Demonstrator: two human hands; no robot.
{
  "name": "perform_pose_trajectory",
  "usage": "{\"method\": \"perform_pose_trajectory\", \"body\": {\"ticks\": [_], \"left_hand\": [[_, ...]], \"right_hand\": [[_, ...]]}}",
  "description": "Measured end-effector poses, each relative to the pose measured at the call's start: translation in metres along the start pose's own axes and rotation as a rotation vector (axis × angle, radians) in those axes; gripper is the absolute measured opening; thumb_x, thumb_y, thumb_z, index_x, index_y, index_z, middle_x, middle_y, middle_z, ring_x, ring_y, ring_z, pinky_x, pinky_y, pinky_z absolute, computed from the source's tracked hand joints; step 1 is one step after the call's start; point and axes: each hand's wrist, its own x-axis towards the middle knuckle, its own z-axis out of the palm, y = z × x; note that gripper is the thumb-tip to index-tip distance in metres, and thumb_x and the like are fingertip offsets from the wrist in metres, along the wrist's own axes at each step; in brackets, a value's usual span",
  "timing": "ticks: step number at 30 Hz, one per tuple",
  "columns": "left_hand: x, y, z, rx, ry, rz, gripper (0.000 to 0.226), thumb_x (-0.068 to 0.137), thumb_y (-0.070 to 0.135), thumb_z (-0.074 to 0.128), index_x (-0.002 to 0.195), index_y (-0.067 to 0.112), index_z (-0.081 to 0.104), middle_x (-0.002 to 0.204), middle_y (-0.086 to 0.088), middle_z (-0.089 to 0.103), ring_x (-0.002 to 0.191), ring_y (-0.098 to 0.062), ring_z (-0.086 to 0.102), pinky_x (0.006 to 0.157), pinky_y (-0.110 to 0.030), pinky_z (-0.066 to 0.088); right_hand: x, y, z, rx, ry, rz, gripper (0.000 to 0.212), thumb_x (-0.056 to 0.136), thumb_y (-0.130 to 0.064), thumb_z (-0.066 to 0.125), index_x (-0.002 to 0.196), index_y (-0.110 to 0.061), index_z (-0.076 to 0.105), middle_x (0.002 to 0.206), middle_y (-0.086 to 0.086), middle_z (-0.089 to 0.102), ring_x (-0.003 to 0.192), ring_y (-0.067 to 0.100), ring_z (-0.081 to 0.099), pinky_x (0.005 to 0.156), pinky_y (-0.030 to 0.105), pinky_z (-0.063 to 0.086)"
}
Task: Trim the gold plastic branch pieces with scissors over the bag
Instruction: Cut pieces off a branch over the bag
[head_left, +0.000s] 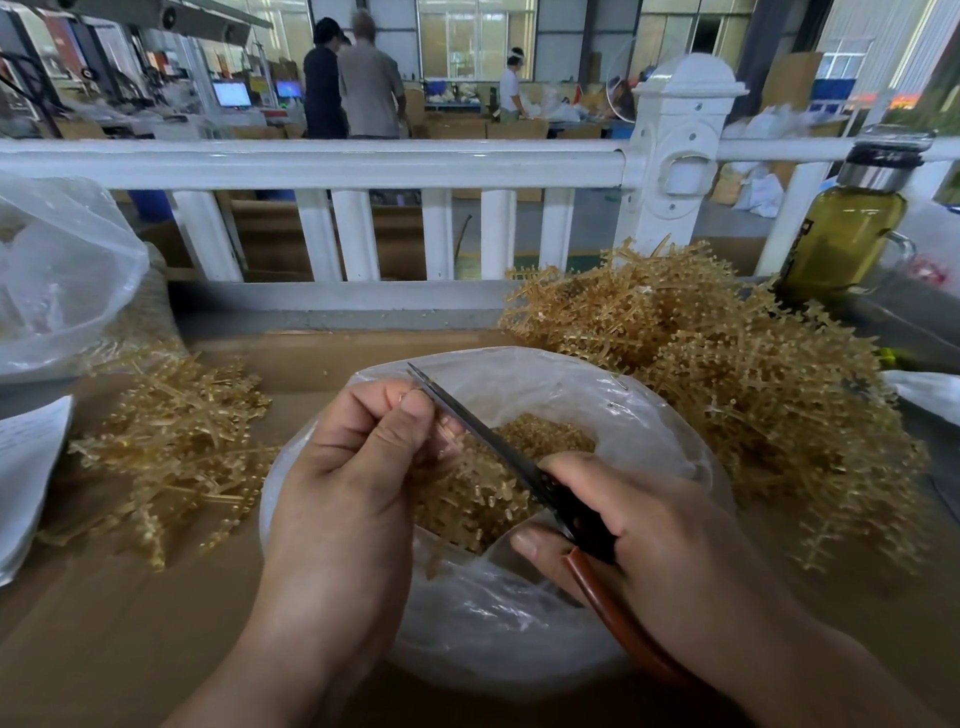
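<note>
Right hand (649, 535) gripping scissors (483, 436), left hand (343, 467) pinching branch piece (448, 431), above bag (493, 639)

A flat brown cardboard worktop (130, 649) carries a clear plastic bag (519, 639) at its middle, mouth open, part-filled with gold bits. A small heap of gold plastic branch pieces (176, 457) lies to the bag's left. A larger heap (727, 374) lies just beside it on the right.

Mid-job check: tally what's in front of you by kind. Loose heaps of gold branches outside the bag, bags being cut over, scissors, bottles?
Loose heaps of gold plastic branch pieces: 2 (left heap, larger right heap)
Clear plastic bag holding cut gold bits: 1
Dark-bladed scissors with reddish-brown handles: 1
Glass bottle of yellow-green liquid with a dark lid: 1
Total: 5
</note>
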Motion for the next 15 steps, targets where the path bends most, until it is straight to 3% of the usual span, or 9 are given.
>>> {"method": "perform_pose_trajectory", "body": {"ticks": [6,15], "left_hand": [[-0.0022,0.0010,0.0052,-0.113,-0.031,-0.068,0.011,0.087,0.024,0.060,0.077,0.020,0.063,0.081,-0.011,0.061,0.071,-0.019,0.057,0.063,-0.026,0.053],[-0.0014,-0.0022,0.0058,-0.091,-0.029,-0.069,0.012,0.085,0.025,0.061,0.073,0.021,0.063,0.078,-0.010,0.060,0.073,-0.024,0.054,0.070,-0.034,0.048]], "right_hand": [[0.0002,0.0011,0.0003,0.020,-0.018,0.004,0.039,0.086,-0.069,0.045,0.104,-0.037,0.056,0.069,-0.015,0.060,0.070,-0.002,0.059,0.060,0.015,0.046],[0.0012,0.0012,-0.0009,0.023,-0.038,0.007,0.044,0.087,-0.071,0.040,0.104,-0.034,0.057,0.072,-0.012,0.062,0.067,0.002,0.061,0.057,0.022,0.047]]}}
